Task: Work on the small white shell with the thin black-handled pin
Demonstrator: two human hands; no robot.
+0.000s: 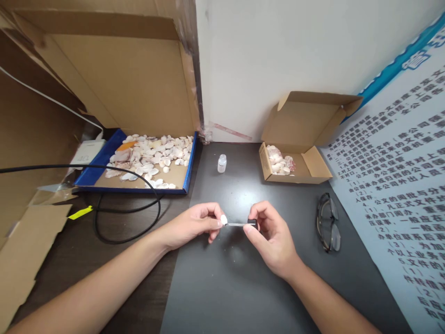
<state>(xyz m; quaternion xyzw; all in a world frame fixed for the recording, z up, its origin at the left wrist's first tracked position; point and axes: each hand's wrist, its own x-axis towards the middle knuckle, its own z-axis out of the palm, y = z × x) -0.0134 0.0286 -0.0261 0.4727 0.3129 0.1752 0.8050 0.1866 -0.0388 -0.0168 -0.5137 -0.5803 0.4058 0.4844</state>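
Observation:
Between the thumb and fingers of my left hand (200,225) is a small white seashell (224,219). My right hand (271,236) pinches the black cap (252,223) of a brush applicator. Its thin pale stem (236,225) points left, and the tip meets the shell's lower edge, where a small dark spot shows. Both hands are raised over the dark grey mat (215,297). Beyond them a small clear bottle (221,164) with a white label stands upright, no dark cap on it.
On the left, a blue-edged cardboard box (139,189) holds many loose shells. A smaller open carton (295,178) with shells stands back right. Glasses (327,225) lie right of my right hand. A black cable (127,241) loops left of my left hand.

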